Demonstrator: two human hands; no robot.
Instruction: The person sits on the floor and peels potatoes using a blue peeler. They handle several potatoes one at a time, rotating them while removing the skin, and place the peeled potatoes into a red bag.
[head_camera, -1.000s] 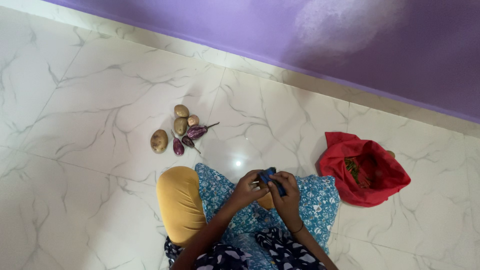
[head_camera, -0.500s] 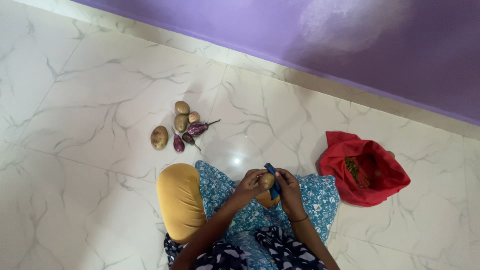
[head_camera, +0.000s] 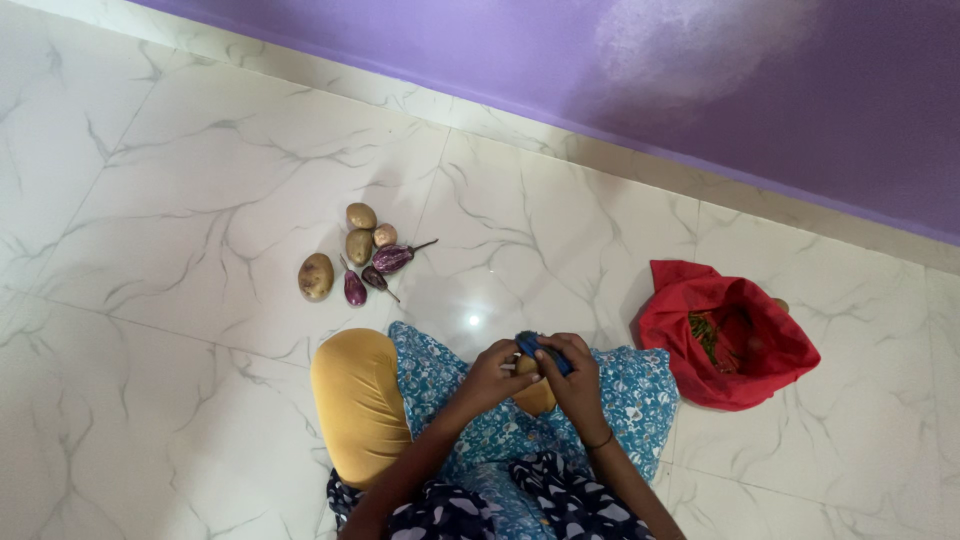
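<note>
The left hand (head_camera: 493, 372) grips a small brown potato (head_camera: 527, 366). The right hand (head_camera: 570, 378) is closed around a blue-handled peeler (head_camera: 540, 351), which touches the potato above the blue floral-print lap (head_camera: 440, 385).

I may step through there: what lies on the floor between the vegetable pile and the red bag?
In the head view, only bare glossy marble floor lies between the vegetable pile and the red bag.

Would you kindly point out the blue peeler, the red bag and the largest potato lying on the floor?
Blue peeler (head_camera: 540, 350), head view, on its handle between the hands.
Red bag (head_camera: 770, 365), head view, on its right-hand fabric.
Largest potato (head_camera: 316, 276), head view, on its middle.
</note>
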